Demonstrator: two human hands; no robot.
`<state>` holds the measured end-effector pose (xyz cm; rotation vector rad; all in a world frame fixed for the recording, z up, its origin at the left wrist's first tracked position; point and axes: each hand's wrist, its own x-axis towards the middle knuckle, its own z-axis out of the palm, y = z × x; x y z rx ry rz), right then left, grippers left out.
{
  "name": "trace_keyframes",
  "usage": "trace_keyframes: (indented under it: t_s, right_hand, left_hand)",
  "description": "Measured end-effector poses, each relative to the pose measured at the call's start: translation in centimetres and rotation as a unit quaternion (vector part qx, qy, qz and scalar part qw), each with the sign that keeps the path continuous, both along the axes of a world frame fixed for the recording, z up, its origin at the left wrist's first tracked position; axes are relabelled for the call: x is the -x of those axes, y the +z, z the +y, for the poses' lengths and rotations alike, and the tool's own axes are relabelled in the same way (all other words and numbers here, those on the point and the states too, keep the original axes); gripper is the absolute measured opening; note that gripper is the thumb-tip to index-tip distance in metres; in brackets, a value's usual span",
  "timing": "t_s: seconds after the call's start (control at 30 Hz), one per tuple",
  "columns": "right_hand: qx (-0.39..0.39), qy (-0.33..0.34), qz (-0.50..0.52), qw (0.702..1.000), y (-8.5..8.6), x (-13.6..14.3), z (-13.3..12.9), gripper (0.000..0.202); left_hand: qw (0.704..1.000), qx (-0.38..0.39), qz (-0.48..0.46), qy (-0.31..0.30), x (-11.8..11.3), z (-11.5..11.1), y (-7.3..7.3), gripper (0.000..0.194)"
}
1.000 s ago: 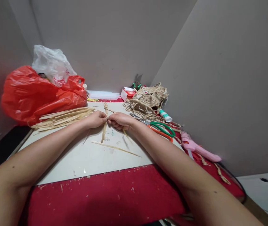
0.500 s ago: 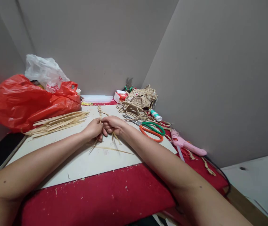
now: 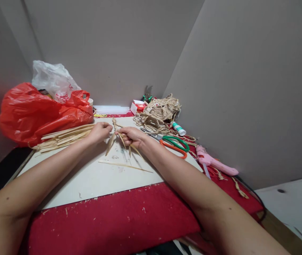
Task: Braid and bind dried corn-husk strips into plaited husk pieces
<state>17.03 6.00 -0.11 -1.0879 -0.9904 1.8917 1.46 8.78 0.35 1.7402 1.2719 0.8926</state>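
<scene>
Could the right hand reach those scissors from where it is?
Probably yes: the scissors lie close beside the right hand, and their handles look uncovered. However, its fingers are pinching pale strips, so it might have to let go first.

Diffuse, moderate light is falling from above, leaving the grey walls (image 3: 108, 46) dim. The red bag (image 3: 36, 109) is returning small specular highlights. The left forearm (image 3: 47, 173) is casting a soft-edged shadow on the white board (image 3: 87, 187). Wide-angle distortion is stretching both limbs toward the lower corners. Fine straw strands (image 3: 110, 144) are rendering softly.
</scene>
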Motion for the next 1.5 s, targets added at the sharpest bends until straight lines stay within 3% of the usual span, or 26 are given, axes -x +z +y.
trace_keyframes:
  t_s: [0.1, 0.17, 0.33, 0.47, 0.57, 0.67, 0.87, 1.13, 1.23, 1.4, 1.5]
  right_hand:
    - [-0.004, 0.03, -0.004, 1.0, -0.2, -0.1, 0.2, 0.018]
    - [-0.015, 0.04, -0.035, 0.998, -0.3, -0.3, 0.2, 0.02]
    - [-0.102, 0.066, -0.142, 0.982, -0.3, -0.7, 0.1, 0.016]
    - [-0.179, 0.066, -0.264, 0.946, -0.5, -0.5, 0.0, 0.017]
    - [-0.212, 0.068, -0.308, 0.925, -0.3, -0.4, -0.1, 0.017]
    - [-0.201, 0.096, -0.281, 0.934, -0.1, -0.6, -0.1, 0.017]
    - [-0.059, 0.128, -0.186, 0.972, 0.4, -1.1, 0.4, 0.029]
    - [-0.124, 0.109, -0.19, 0.968, 0.5, -1.3, -0.2, 0.012]
    - [-0.163, 0.091, -0.264, 0.946, 0.6, -1.3, -0.4, 0.012]
    - [-0.244, 0.02, -0.432, 0.868, 1.0, -0.8, -0.8, 0.025]
    - [-0.236, -0.018, -0.423, 0.875, 0.8, 0.1, -1.1, 0.026]
  left_hand:
    - [0.983, 0.144, -0.097, -0.068, -0.7, -0.6, -0.9, 0.012]
    - [0.966, 0.21, -0.114, -0.098, -1.1, -1.3, -1.0, 0.013]
    - [0.975, 0.198, -0.041, -0.089, -0.6, -0.9, -0.7, 0.016]
    - [0.976, 0.183, 0.037, -0.108, 0.1, 0.2, -1.1, 0.019]
    - [0.965, 0.223, 0.018, -0.139, 0.2, 0.2, -1.1, 0.021]
    - [0.956, 0.242, -0.031, -0.164, 0.2, -0.3, -0.7, 0.022]
    - [0.961, 0.224, -0.046, -0.152, 0.1, -0.4, -0.8, 0.027]
    - [0.965, 0.213, -0.048, -0.144, 0.0, 0.0, -1.2, 0.027]
    - [0.972, 0.19, -0.035, -0.133, 0.0, 0.2, -1.5, 0.025]
    - [0.99, 0.083, 0.043, -0.104, -0.1, 0.1, -2.0, 0.019]
    - [0.993, 0.013, 0.065, -0.094, -0.3, -0.1, -2.1, 0.019]
